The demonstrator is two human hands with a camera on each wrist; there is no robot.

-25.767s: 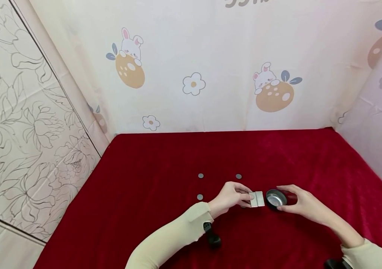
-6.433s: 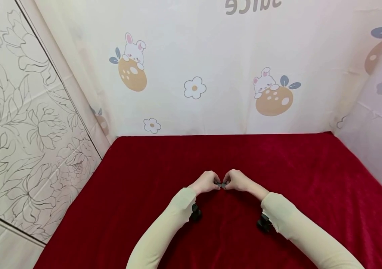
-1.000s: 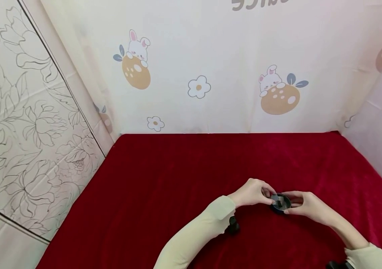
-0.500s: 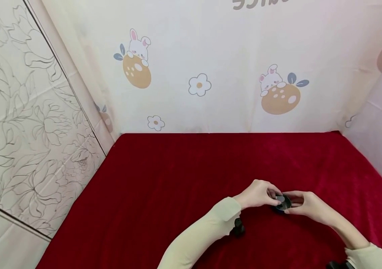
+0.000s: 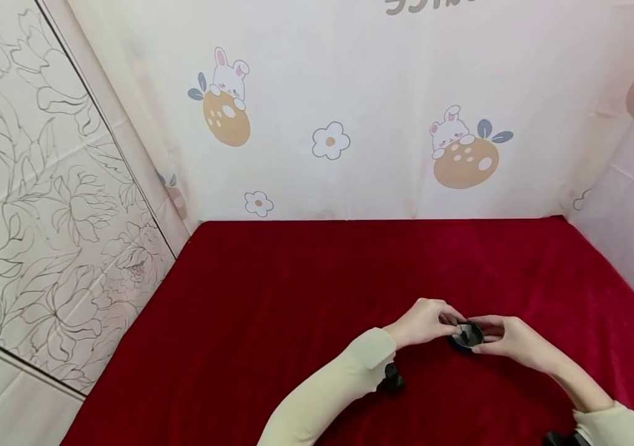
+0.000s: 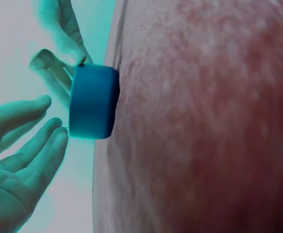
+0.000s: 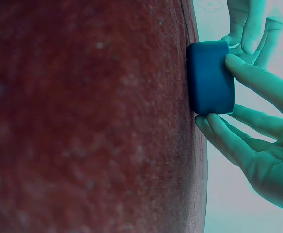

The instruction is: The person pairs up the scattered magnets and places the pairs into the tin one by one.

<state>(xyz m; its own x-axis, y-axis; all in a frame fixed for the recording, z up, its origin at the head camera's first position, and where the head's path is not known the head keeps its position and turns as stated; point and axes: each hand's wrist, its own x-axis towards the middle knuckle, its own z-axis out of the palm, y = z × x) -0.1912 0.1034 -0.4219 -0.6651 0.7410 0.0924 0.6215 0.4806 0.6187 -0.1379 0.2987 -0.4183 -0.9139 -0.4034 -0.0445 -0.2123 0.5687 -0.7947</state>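
Note:
A small round tin [image 5: 470, 335], dark outside and shiny metal inside, stands on the red cloth at the right. My right hand [image 5: 513, 339] holds it from the right, thumb and fingers on its wall, as the right wrist view shows with the tin [image 7: 210, 77]. My left hand [image 5: 425, 321] is at the tin's left rim. In the left wrist view the left hand [image 6: 23, 158] has its thumb and fingers apart beside the tin [image 6: 94, 102], and nothing shows between them. Grey shapes and a dark shadow lie inside the tin; its contents are too small to make out.
Red velvet cloth [image 5: 294, 297] covers the table. A pale printed curtain [image 5: 378, 93] hangs behind it, and a flower-patterned panel [image 5: 71, 204] stands at the left. Black wrist cameras [image 5: 391, 379] sit on both forearms.
Much earlier, grey discs and pale plates were out on the cloth. Half a second ago my left hand pinched a grey disc over the tin; now its fingers have let go. The right hand stays.

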